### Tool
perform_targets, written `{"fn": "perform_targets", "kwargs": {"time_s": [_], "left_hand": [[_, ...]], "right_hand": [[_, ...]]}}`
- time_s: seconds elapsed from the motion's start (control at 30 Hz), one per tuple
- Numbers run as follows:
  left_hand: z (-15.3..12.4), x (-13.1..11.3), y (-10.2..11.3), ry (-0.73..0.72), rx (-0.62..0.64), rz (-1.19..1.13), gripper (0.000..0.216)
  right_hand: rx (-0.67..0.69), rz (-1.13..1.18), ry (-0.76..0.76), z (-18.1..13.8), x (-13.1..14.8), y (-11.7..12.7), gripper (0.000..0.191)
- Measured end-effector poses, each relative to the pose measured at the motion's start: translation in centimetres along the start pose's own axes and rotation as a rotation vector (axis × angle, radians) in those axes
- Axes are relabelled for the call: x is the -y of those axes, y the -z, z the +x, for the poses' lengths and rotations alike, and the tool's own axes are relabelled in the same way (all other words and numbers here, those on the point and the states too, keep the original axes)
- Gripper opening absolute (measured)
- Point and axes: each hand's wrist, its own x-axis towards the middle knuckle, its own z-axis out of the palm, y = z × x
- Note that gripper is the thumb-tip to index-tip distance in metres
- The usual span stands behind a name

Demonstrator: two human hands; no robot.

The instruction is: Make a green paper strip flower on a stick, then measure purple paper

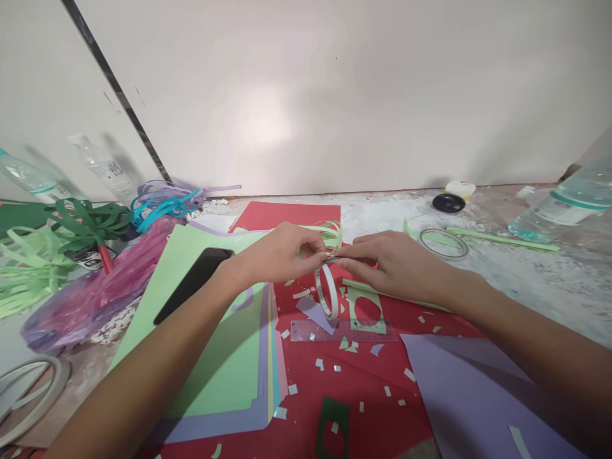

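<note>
My left hand (297,252) has its thumb and forefinger pinched together over the red paper. A narrow roll of white tape (331,296) stands on edge right below these fingertips, and its upper end seems to be in the pinch. My right hand (389,260) reaches in from the right, its thumb and forefinger close together at the same spot; what they grip is too small to make out. Beneath the right hand lies a thin light green paper roll (363,285). A fringed light green paper strip (329,233) curls up behind the fingertips.
A phone (194,284) rests on stacked coloured paper (224,370) at left. Near the hands lie a clear ruler (306,330), paper scraps and a purple sheet (459,382). Water bottles (564,207), another tape roll (444,244) and fringed paper flowers (90,220) stand around, before a white wall.
</note>
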Motion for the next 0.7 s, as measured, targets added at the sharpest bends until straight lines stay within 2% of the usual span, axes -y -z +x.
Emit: {"fn": "perform_targets", "kwargs": {"time_s": [0.37, 0.53, 0.7], "left_hand": [[0.1, 0.4, -0.3, -0.023, -0.012, -0.005, 0.017], [0.0, 0.4, -0.2, 0.005, 0.002, -0.021, 0.023], [0.0, 0.0, -0.1, 0.000, 0.000, -0.077, 0.022]], "right_hand": [[-0.016, 0.018, 0.013, 0.0, 0.0, -0.1, 0.033], [-0.009, 0.017, 0.019, 0.0, -0.4, 0.1, 0.033], [0.030, 0.161, 0.025, -0.6, -1.8, 0.7, 0.034]]}}
